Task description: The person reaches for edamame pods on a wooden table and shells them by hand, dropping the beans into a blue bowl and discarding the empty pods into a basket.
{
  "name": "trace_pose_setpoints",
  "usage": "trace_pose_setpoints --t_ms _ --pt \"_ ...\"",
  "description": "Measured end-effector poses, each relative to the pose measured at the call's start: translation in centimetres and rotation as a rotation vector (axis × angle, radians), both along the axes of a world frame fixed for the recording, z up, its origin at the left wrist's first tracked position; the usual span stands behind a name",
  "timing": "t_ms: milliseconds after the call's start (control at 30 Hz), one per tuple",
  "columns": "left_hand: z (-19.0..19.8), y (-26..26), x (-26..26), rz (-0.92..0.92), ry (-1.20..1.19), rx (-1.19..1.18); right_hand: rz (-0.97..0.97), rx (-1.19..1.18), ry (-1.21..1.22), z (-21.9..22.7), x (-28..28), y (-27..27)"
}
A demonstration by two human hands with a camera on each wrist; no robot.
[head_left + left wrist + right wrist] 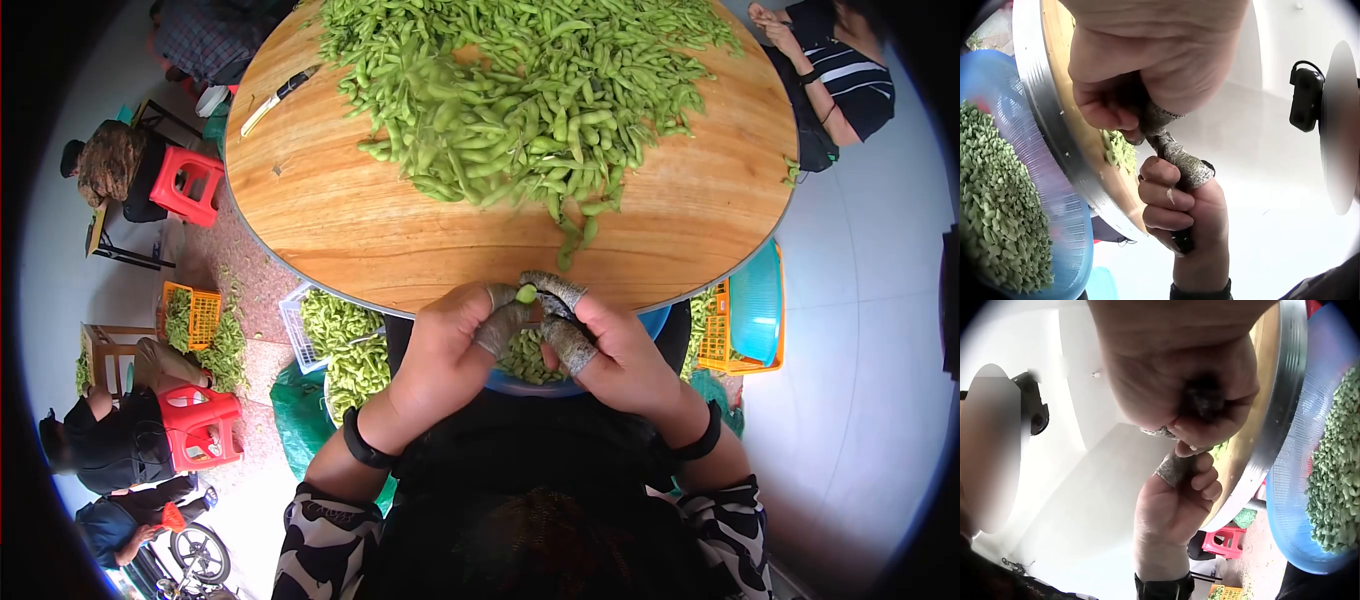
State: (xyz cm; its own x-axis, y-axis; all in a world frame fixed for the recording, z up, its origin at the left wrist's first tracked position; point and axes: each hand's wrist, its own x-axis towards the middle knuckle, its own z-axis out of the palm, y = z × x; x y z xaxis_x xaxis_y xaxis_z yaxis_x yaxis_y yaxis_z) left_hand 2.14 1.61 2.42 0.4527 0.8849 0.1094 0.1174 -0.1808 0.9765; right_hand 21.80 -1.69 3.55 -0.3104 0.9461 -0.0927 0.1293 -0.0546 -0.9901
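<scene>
Over the table's near edge, my left hand pinches a green soybean pod between its thumb and finger. My right hand meets it from the other side, its fingertips right at the pod. Curled right fingers grip a black handle, seen in the left wrist view; the rest of that tool is hidden. Grey fabric wraps cover the thumbs and some fingers of both hands. Below them, a blue basket holds shelled green beans.
A big heap of soybean pods covers the far part of the round wooden table. At its left lies a knife. Crates of pods, a turquoise basket, red stools and several people surround the table.
</scene>
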Motion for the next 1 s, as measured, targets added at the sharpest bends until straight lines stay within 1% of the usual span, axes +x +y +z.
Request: trace_pose_setpoints --t_ms 33,67,100,167,233,300,333,367,400,433,467,500,533,600,667,733,800,833,900,933,1000 --pt "1.0 -0.4 -0.1 0.013 0.26 0.23 -0.001 0.001 -0.002 0.1 0.0 -0.1" --pt "1.6 -0.7 -0.1 0.026 0.52 0.46 0.017 -0.047 -0.003 0.3 0.1 -0.2" --pt "1.5 -1.0 0.0 0.023 0.519 0.459 0.034 -0.096 -0.004 0.4 0.1 -0.3" --pt "1.1 -1.6 0.3 0.059 0.671 0.808 0.015 -0.103 0.002 -0.2 0.1 -0.7" --pt "0.3 -1.9 0.2 0.048 0.687 0.848 -0.008 -0.105 0.011 -0.9 -0.2 -1.1" --pt "0.2 -1.8 0.1 0.041 0.702 0.891 -0.031 -0.229 0.265 -1.4 -0.5 -1.4" --pt "0.3 -1.6 0.0 -0.002 0.526 0.686 -0.034 -0.228 0.266 -1.0 -0.2 -1.4" --pt "0.3 -1.5 -0.2 -0.042 0.351 0.478 -0.019 -0.468 0.428 -0.2 0.3 -1.4" --pt "0.0 -1.4 -0.5 -0.043 0.351 0.477 -0.003 -0.708 0.589 0.2 0.6 -1.5" --pt "-0.7 -1.3 -1.1 -0.12 0.018 -0.129 -0.003 -0.709 0.589 0.1 0.7 -1.7" --pt "-1.2 -1.2 -1.3 -0.188 -0.323 -0.731 0.015 -0.75 0.653 0.0 0.8 -2.0" --pt "-1.4 -1.4 -1.2 -0.232 -0.489 -0.908 0.033 -0.79 0.717 -0.1 0.8 -2.1" --pt "-1.9 -1.6 -1.2 -0.231 -0.489 -0.907 0.035 -0.789 0.718 0.0 1.0 -2.3" --pt "-3.0 -2.2 -1.2 -0.361 -0.765 -1.1 0.092 -0.824 0.762 0.2 1.2 -2.5" --pt "-3.2 -2.5 -1.3 -0.384 -0.749 -1.079 0.096 -0.84 0.772 0.4 1.1 -2.8" --pt "-2.3 -2.6 -0.9 -0.413 -0.73 -1.057 0.097 -0.851 0.784 0.5 1.1 -3.0" --pt "-0.9 -2.7 -0.1 -0.138 -0.008 -0.363 -0.029 -0.78 0.535 0.4 0.8 -2.8" --pt "-0.8 -2.6 -0.1 -0.145 -0.006 -0.358 -0.034 -0.773 0.538 0.0 0.4 -2.9" --pt "-0.7 -2.5 -0.5 -0.078 0.683 0.723 -0.07 -0.644 0.43 -0.9 -0.3 -3.4" --pt "-0.7 -2.5 -0.4 -0.081 0.684 0.728 -0.072 -0.64 0.433 -0.9 -0.4 -3.4" --pt "-1.0 -2.6 0.1 -0.032 0.593 0.694 -0.064 -0.505 0.326 -1.0 -0.5 -3.4"
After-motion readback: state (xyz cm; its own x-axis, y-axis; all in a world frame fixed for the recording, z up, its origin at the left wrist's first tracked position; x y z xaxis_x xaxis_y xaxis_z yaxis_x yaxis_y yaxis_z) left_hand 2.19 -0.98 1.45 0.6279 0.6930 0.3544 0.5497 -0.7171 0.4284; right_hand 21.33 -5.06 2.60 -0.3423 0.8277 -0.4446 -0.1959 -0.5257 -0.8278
